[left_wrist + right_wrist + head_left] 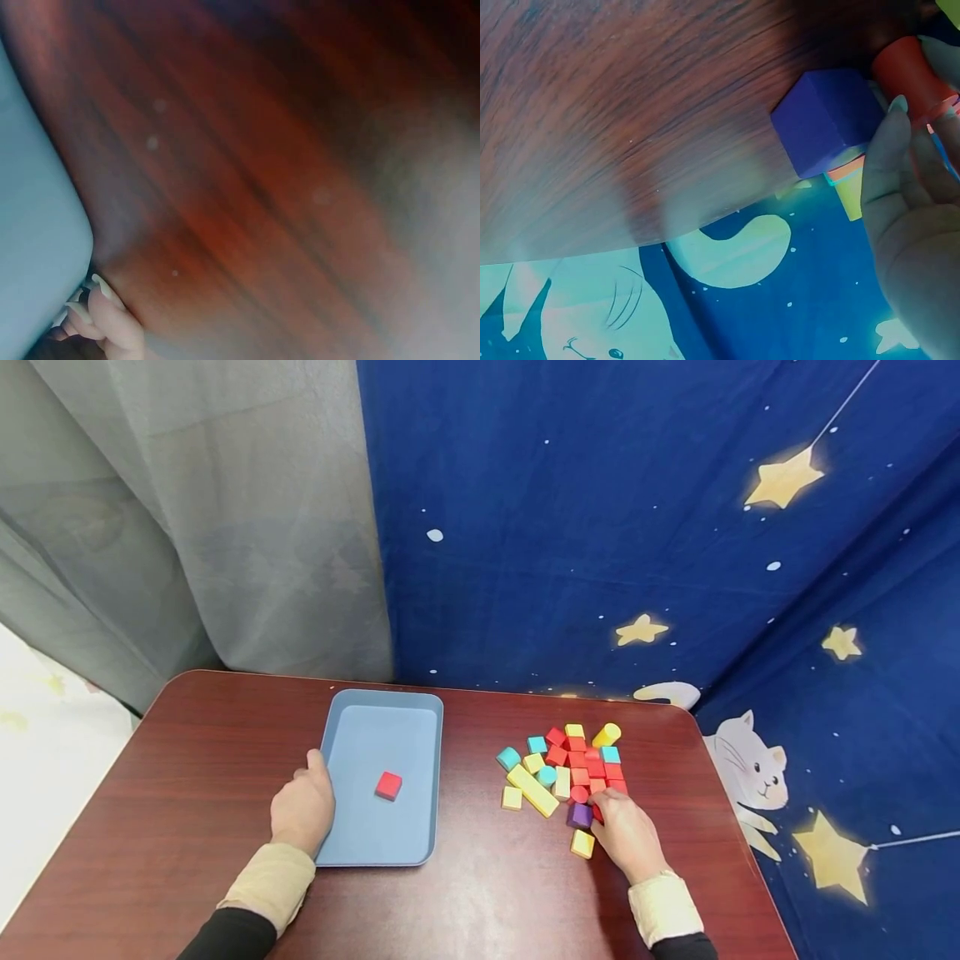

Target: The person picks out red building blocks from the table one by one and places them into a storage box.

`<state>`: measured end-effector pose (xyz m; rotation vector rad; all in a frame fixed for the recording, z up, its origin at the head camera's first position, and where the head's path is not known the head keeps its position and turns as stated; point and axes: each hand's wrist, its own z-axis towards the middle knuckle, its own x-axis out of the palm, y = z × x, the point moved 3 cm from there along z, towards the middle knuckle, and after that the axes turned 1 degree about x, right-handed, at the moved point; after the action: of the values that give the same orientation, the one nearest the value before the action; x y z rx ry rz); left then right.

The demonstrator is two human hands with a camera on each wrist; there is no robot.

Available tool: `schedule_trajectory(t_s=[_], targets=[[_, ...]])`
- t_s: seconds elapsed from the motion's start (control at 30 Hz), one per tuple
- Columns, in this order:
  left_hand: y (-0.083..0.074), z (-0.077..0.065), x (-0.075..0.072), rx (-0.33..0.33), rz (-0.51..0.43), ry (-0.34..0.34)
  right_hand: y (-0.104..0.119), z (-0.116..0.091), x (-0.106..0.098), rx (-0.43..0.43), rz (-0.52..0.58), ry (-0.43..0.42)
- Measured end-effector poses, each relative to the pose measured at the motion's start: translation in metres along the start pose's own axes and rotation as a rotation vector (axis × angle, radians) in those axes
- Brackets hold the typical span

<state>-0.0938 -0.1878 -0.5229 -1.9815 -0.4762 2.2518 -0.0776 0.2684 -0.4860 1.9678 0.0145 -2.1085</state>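
The left hand [303,807] grips the smooth blue tray [382,735] at nine o'clock; the right hand [628,839] pinches a red cylinder [909,79], a flat-faced purple block [829,120] just beside it, head-view nine o'clock.

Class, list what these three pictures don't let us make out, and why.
Head view: whatever lies under the right hand, which covers it.
Left wrist view: the rest of the tray, cut off by the left edge.
Right wrist view: part of the red cylinder, behind the fingers.
Same view: the rest of the yellow block, cut off top right.
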Motion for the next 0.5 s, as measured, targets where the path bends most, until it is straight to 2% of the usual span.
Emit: schedule_trajectory(t_s=[0.5], targets=[[0.0,0.001,-0.001,-0.007,0.01,0.022,0.008,-0.004,-0.017,-0.009,0.003,-0.085]])
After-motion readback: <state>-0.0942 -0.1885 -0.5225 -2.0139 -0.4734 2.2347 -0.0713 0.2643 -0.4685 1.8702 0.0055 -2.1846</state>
